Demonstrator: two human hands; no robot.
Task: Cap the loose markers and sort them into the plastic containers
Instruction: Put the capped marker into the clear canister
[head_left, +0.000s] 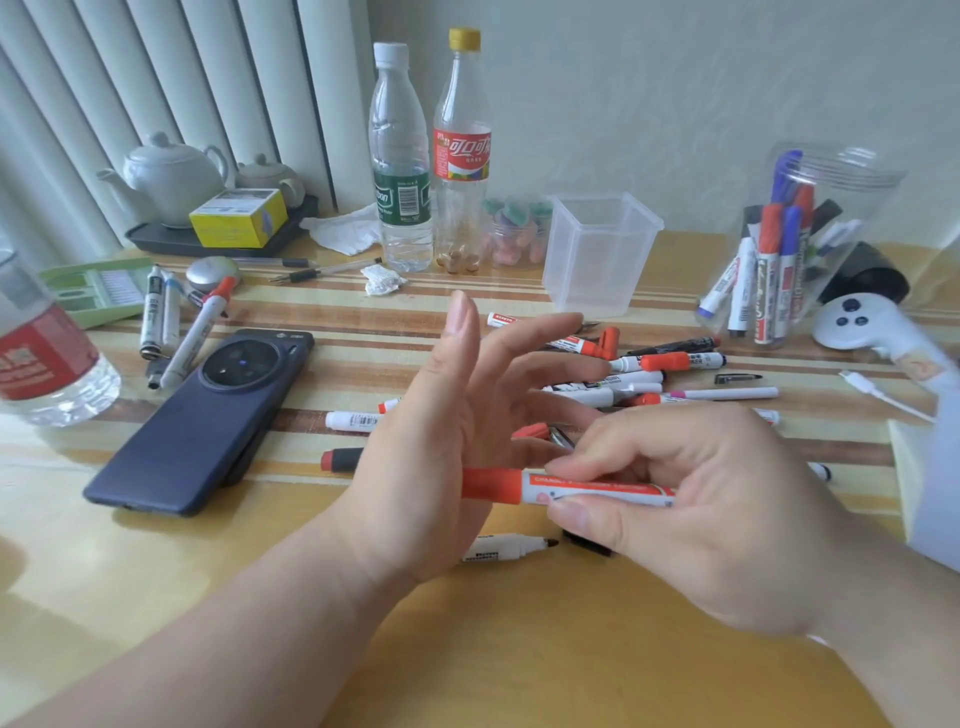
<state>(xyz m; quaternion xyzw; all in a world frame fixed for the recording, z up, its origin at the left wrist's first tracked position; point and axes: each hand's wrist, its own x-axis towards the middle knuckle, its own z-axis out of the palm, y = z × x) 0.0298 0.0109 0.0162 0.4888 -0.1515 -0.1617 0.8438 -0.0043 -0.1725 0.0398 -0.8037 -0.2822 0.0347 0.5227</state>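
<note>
Striped desk (519, 649) strewn with loose markers (649, 374); near the middle, the right hand (727, 509) pinches a red-capped marker (571, 488) in its fingers (597, 457), the left hand (447, 441) splayed open at its cap, a clear square container (597, 291) far behind

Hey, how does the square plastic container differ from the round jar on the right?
The square container is empty; the round jar holds red, blue and black markers. The square container has flat walls; the round jar has a ridged neck. Both are clear, lidless plastic.

striped table (519, 649) holds loose markers (670, 360), phone (208, 410), bottles (402, 156), plastic containers (597, 254).
</note>
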